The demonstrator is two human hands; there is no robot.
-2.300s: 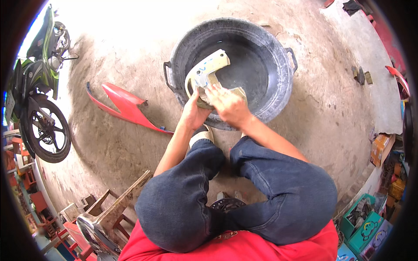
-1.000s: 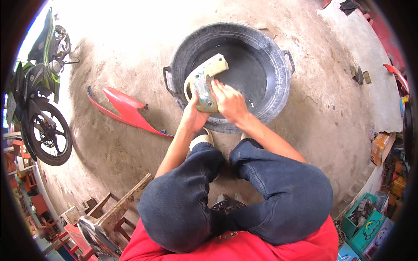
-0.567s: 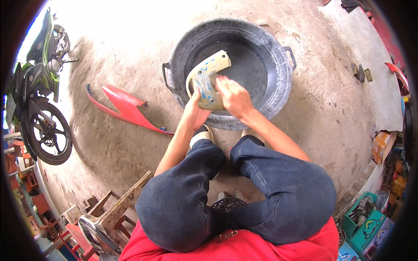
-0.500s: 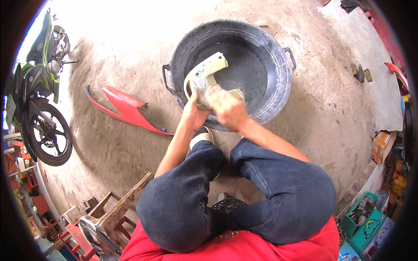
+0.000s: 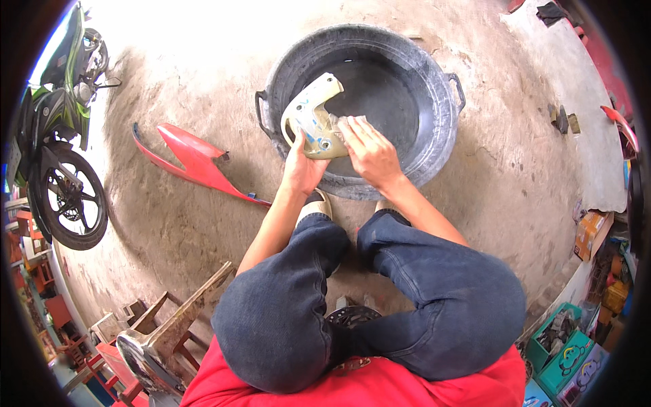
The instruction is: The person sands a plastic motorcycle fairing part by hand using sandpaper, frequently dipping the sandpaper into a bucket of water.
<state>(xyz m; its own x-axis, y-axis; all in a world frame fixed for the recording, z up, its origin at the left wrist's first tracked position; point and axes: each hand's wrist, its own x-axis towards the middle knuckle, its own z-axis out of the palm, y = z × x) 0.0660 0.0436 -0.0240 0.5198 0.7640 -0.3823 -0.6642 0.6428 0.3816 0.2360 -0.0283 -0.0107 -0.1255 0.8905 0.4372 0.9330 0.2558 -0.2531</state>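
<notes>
A pale yellow plastic motorcycle body panel, curved, with holes and bluish smudges, is held tilted over the near left part of a big black tub. My left hand grips its lower left edge, the thumb lying along the near face. Against the panel's right end rests my right hand, back up, fingers bent and pressed together. Whatever sits under those fingertips is hidden. Inside the tub the dark bottom has a wet-looking shine.
A red motorcycle panel lies on the concrete floor to the left. Beyond it stands a green and black motorcycle. A worn wooden frame is at lower left; teal boxes and a cardboard box sit at right.
The yellow panel has turned and tilted, showing more of its face with a hole near the bottom. My right hand has moved slightly right and its fingers have straightened somewhat.
</notes>
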